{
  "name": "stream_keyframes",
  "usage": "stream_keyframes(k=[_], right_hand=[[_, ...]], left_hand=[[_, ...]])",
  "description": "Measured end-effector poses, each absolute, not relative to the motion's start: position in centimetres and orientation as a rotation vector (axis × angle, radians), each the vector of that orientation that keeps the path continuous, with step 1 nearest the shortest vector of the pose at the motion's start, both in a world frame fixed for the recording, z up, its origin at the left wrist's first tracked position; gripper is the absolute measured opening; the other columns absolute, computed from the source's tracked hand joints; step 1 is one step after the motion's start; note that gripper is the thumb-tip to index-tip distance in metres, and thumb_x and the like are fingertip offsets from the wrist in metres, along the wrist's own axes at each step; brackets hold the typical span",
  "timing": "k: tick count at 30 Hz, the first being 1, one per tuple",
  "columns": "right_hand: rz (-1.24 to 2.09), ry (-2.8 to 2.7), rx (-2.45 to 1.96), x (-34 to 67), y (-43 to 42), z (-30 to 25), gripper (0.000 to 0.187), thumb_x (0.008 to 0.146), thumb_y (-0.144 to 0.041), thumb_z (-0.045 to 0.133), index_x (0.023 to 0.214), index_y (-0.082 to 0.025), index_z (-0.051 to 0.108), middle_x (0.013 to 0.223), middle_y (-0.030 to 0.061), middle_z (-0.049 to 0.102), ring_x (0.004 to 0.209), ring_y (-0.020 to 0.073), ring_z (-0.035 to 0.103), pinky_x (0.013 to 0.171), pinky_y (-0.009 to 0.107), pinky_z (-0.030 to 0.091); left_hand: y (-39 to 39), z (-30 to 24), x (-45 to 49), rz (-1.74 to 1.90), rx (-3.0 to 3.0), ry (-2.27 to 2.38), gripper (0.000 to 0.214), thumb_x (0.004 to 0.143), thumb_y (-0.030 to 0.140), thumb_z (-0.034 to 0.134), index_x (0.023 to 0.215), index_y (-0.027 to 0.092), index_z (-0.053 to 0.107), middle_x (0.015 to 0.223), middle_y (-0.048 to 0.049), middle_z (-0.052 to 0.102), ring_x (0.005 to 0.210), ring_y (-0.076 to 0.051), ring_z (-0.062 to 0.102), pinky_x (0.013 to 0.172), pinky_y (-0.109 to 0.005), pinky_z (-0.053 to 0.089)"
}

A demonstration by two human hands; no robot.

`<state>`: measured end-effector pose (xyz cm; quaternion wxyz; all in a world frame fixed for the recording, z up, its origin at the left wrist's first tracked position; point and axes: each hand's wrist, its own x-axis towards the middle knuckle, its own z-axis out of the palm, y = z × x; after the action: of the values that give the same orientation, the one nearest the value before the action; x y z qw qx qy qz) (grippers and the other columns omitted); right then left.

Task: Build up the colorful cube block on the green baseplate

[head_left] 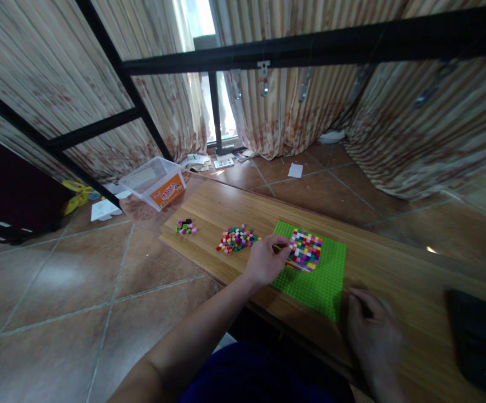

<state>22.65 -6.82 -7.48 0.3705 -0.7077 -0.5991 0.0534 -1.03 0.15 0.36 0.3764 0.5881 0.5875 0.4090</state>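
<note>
A green studded baseplate (330, 280) lies on the wooden table, and a roughly square block of many-coloured small bricks (306, 249) stands on it. My left hand (268, 260) is at the left side of this block, thumb and forefinger pinched against its edge. Whatever is between those fingertips is too small or hidden to name. My right hand (374, 330), somewhat blurred, is by the baseplate's right edge with its fingers curled and thumb drawn in; I cannot make out anything in it. Left of my left hand lies a loose pile of coloured small bricks (235, 239).
A smaller heap of pink, green and black bricks (186, 226) lies near the table's (221, 201) left end. Beyond it stands a clear plastic box (146, 182) with an orange label. A dark object (481, 341) sits at right. Black metal bars (310, 47) cross in front of curtains.
</note>
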Motion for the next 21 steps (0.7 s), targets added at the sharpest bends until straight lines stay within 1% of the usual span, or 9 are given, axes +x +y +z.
stream_keyframes(k=[8, 16, 21], right_hand=[[0.104, -1.55, -1.818, 22.68, -6.76, -7.46, 0.04, 0.09, -0.046, 0.046, 0.093, -0.016, 0.073, 0.1, 0.0118, 0.072, 0.087, 0.0253, 0.067, 0.078, 0.036, 0.05], [0.13, -1.552, -1.82, 22.55, -6.79, -7.26, 0.04, 0.09, -0.045, 0.045, 0.093, -0.016, 0.073, 0.099, 0.0121, 0.072, 0.088, 0.0257, 0.067, 0.078, 0.036, 0.05], [0.118, -1.545, -1.825, 22.56, -6.79, -7.32, 0.04, 0.09, -0.046, 0.045, 0.092, -0.016, 0.073, 0.099, 0.0116, 0.072, 0.087, 0.0253, 0.067, 0.078, 0.037, 0.051]], left_hand=[[0.04, 0.23, -1.03, 1.093, 1.361, 1.459, 0.009, 0.082, 0.014, 0.064, 0.087, 0.015, 0.072, 0.082, -0.0022, 0.072, 0.067, -0.012, 0.062, 0.064, -0.022, 0.047], [0.3, -0.44, -0.83, 1.136, 1.266, 1.443, 0.014, 0.084, 0.027, 0.067, 0.085, 0.015, 0.073, 0.077, -0.0023, 0.071, 0.065, -0.013, 0.059, 0.063, -0.024, 0.044], [0.82, -0.52, -0.65, 1.13, 1.279, 1.49, 0.021, 0.085, 0.033, 0.066, 0.079, 0.015, 0.074, 0.071, -0.0019, 0.07, 0.064, -0.013, 0.058, 0.061, -0.025, 0.042]])
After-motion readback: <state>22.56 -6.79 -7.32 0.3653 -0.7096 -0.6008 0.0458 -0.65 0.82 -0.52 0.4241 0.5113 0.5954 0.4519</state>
